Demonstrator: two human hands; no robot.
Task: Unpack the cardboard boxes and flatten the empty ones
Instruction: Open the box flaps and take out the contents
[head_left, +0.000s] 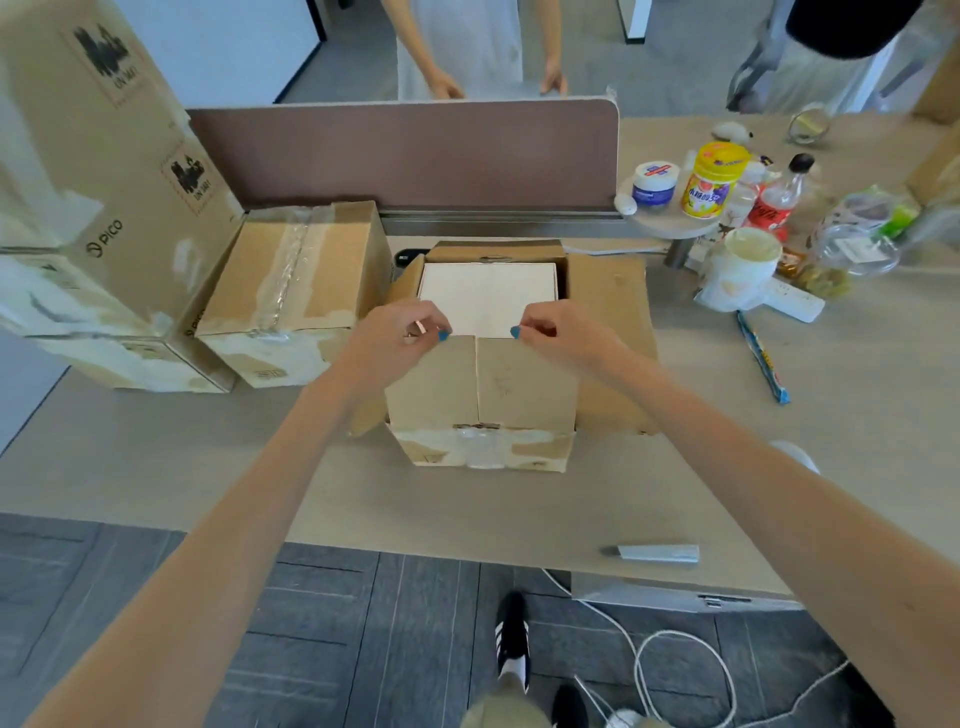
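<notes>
An open cardboard box (483, 410) stands in the middle of the desk, its right flap folded outward and its near flaps hanging down the front. A white box (488, 293) fills its inside. My left hand (400, 327) pinches the near edge of the box at the left, fingers curled over the rim. My right hand (556, 332) pinches the same edge at the right. Both thumbs rest where the white box meets the cardboard. A taped, closed cardboard box (296, 280) sits to the left, next to a large PICO carton (104, 208).
A box cutter (657, 552) lies near the desk's front edge at the right. Jars, bottles, a cup (743, 265) and a candy stick (761, 356) crowd the far right. A brown divider panel (405, 150) runs behind the boxes; a person stands beyond it. Cables lie on the floor.
</notes>
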